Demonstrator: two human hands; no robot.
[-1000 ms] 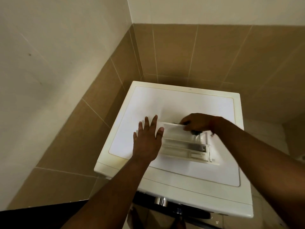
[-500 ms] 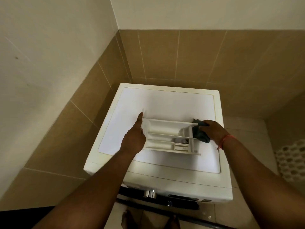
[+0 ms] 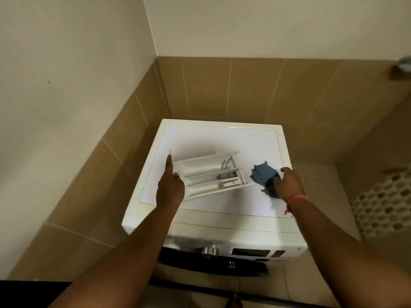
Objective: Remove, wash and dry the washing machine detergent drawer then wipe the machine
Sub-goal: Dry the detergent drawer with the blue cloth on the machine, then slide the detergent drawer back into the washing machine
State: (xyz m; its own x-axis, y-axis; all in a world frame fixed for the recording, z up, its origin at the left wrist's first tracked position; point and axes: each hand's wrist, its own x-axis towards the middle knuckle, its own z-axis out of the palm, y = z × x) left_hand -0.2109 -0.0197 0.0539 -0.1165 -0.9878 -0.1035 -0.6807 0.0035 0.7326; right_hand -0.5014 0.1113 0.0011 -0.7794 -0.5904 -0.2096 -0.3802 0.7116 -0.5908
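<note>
The white moulded-plastic detergent drawer [image 3: 211, 174] lies open side up on the white flat top of the front-loading washing machine [image 3: 222, 138], left of centre, w/ its long front panel edge toward the person. Three lengthwise compartments show; small insert parts sit in the right-hand end.

Left hand [image 3: 170, 187]: at the drawer's left end, index finger straight and extended along the end wall, touching it. Remaining fingers are hidden behind the hand; cannot tell whether they curl under the rim.

Right hand [image 3: 289, 185]: fingers curled over a crumpled blue-grey cloth [image 3: 264, 176], gripping it on the machine top just right of the drawer. Cloth and drawer appear apart.

Handling, est.: drawer is light, rigid, thin-walled; likely slick if wet. Divider walls and the siphon insert look like the fragile pts, so avoid loading them. Best hold: both short ends, or thumb on the front panel w/ fingers under the base. Steady at one end while wiping, since it should slide easily on the smooth top.

Cloth: soft, conforms to compartment corners.
</note>
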